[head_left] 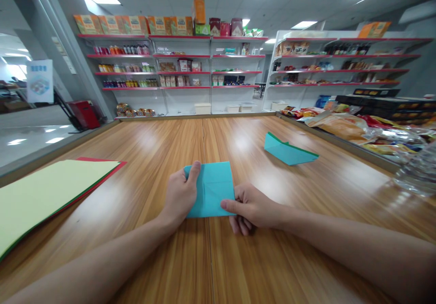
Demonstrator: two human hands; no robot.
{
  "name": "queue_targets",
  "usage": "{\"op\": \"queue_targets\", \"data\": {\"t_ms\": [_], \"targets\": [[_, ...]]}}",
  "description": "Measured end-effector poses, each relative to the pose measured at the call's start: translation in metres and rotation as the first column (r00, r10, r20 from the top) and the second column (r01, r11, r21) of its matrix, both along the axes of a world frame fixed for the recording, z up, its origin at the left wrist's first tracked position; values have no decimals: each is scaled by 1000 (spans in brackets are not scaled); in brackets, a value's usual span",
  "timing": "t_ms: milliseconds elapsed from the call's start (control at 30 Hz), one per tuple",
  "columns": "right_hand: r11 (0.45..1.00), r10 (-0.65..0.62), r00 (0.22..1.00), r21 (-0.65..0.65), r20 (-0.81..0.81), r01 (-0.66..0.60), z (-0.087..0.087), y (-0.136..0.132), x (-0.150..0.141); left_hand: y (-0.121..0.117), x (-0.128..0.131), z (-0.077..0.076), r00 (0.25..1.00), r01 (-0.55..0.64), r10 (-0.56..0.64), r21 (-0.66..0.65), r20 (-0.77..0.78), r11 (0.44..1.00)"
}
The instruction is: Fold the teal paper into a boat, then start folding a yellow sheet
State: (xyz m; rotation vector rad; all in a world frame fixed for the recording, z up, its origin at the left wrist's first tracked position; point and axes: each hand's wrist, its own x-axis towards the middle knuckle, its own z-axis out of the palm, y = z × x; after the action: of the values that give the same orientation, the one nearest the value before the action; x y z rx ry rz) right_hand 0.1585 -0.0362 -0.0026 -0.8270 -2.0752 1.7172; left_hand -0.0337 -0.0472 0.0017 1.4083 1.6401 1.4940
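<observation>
Stretches two bare forearms [126, 258], nearest the camera, across a wood-grain tabletop [238, 272], bounded by a raised tan border [361, 153] at the far end and both sides. Faces white shelving [184, 97] with red shelf edges, packed with bottles and boxes whose labels are too small to read. Has heaped snack packets [344, 124] past the border at right, printing likewise illegible. Has coloured paper sheets [61, 181] at left, pale yellow on top, green and red peeking out beneath. Looks toward a signboard [40, 81] at far left with blue characters above a picture, too blurred to read, and orange cartons [180, 26] along the top shelf, lettering unclear.

Shares the wood with a boat-shaped paper fold [288, 152], turquoise with a green upper edge, beyond the right hand [254, 204] and well apart from it. Holds a folded turquoise paper [214, 190], roughly square and lightly creased, at mid-view between that hand and the left hand [180, 192]; cannot tell whether its lower edge touches wood. Presses the left thumb [195, 172] over its upper left, fingers hidden behind. Pinches the lower right corner under the right thumb [229, 205], with fingers curled below.
</observation>
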Motion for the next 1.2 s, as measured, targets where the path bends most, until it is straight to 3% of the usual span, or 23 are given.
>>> {"op": "queue_targets", "data": {"t_ms": [100,233,367,467,600,700,900,1200], "targets": [[998,26,1000,-55,-17,-27,1,-3,-1,-1,2,3,1000,-5,5,1,-3,1000],[995,49,998,-80,-41,-52,1,-4,0,1,4,1,969,89,-66,-88,237,992],[996,56,997,-73,-53,-60,-1,-2,4,4,4,-2,801,298,-182,-116,570,948],[1000,-13,997,-26,-70,11,-5,3,5,4,1,-4,674,466,-302,-70,674,882],[991,-124,990,34,-73,126,-9,8,5,3,-4,-9,647,589,-446,-33,618,808],[989,-140,989,37,-44,141,-9,7,5,3,-6,-11,655,612,-479,-38,585,790],[966,-249,968,71,-9,249,-6,3,2,-1,-2,-4,648,696,-607,-34,460,717],[966,-246,969,79,-14,247,-8,2,2,-4,-2,1,627,726,-631,-49,456,686]]}}
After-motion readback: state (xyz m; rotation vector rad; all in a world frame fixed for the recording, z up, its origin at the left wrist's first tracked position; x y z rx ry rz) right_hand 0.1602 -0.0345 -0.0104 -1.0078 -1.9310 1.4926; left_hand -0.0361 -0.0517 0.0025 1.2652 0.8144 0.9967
